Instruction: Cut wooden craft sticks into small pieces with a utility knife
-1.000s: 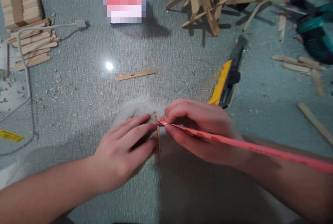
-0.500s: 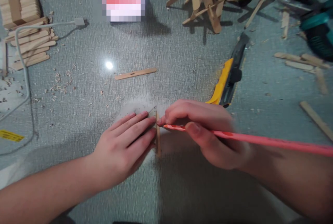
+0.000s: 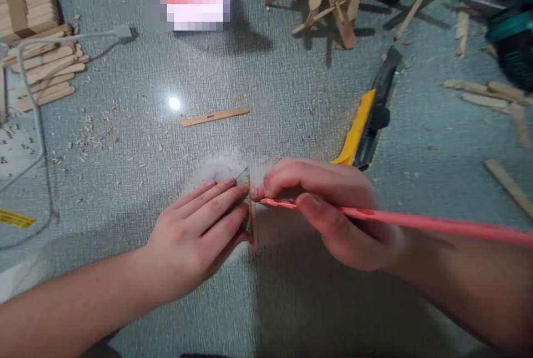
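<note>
A narrow wooden stick [image 3: 254, 227] stands lengthwise away from me between my two hands. The fingertips of my left hand [image 3: 194, 236] press against its left side, and a thin dark line sticks out beyond them. My right hand [image 3: 333, 208] is closed around a red pencil [image 3: 387, 219], whose tip points left close to the stick. One finger of that hand touches the stick's right side. Farther off lies a flat wooden stick [image 3: 216, 116] with a small dark slot at its middle.
A yellow and black cutter [image 3: 368, 119] lies beyond my right hand. Joined sticks [image 3: 333, 3] stand at the back right, near a teal tool [image 3: 514, 41]. Stacked sticks [image 3: 31, 3], a white cable [image 3: 41, 125] and wood shavings [image 3: 94, 133] are at the left. A blurred white object [image 3: 195, 8] is at the back.
The view has shifted slightly, so things at the left sit a little farther left and up. Both hands keep almost the same place at the stick.
</note>
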A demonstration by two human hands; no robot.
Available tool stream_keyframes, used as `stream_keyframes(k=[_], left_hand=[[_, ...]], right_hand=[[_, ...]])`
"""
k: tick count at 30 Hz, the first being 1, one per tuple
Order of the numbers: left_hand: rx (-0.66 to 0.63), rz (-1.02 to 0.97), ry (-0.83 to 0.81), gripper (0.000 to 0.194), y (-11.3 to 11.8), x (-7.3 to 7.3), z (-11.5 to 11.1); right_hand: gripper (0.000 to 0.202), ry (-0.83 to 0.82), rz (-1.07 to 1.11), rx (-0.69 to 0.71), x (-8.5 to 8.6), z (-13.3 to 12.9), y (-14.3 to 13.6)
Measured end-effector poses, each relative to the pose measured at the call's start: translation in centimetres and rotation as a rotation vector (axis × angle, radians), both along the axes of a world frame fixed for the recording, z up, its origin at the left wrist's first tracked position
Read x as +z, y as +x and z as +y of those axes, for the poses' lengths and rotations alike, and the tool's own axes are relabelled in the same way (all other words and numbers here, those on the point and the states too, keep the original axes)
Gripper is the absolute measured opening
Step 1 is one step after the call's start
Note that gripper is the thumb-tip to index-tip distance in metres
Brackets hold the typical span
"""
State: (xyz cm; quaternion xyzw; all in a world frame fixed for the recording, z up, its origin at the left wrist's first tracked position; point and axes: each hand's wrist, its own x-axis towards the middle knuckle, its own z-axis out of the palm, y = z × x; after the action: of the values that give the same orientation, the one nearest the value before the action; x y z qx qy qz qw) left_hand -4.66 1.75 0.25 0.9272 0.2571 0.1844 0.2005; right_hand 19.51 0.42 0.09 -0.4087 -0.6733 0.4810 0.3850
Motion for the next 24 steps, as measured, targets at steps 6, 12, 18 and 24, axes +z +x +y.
stream_keyframes(k=[6,12,18,24], left_hand=[[0.009,-0.008,0.016,0.028,0.09,0.12,0.07],[0.004,-0.004,0.028,0.026,0.15,0.02,-0.03],[0.0,0.0,0.022,0.029,0.16,0.08,0.01],[0.0,0.001,0.019,0.03,0.2,0.05,0.04]], right_hand=[[0.031,-0.009,0.006,-0.001,-0.02,-0.04,0.1],[0.032,-0.004,0.0,0.0,-0.11,-0.05,0.07],[0.031,-0.003,-0.002,-0.008,-0.09,-0.17,0.05],[0.032,-0.007,-0.003,-0.009,-0.01,-0.1,0.08]])
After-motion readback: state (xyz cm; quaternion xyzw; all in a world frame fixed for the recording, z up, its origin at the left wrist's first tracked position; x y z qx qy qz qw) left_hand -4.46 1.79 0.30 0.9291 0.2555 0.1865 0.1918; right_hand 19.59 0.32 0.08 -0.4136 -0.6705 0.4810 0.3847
